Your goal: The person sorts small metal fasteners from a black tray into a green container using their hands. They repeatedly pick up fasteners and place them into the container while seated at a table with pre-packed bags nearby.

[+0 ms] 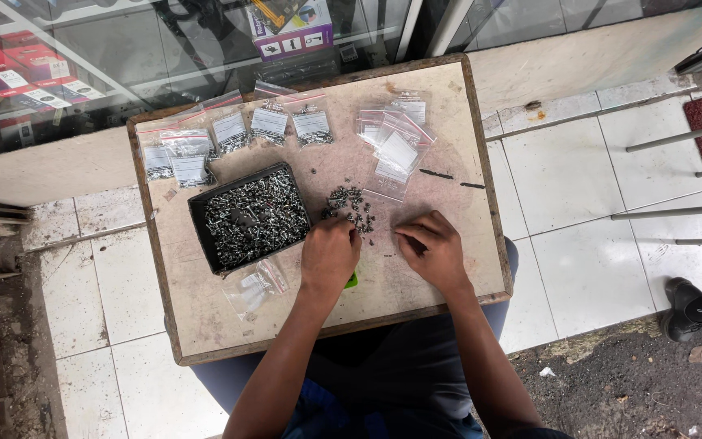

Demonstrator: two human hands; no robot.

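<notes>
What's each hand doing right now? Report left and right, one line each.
Left hand: fingers curled down at the edge of the small screw pile; grip cannot be told.
Right hand: fingers curled on the board; contents cannot be told.

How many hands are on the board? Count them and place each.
2. The left hand sits at the near edge of the loose screw pile, just right of the black tray. The right hand rests on the board further right, fingers curled. No others show.
</notes>
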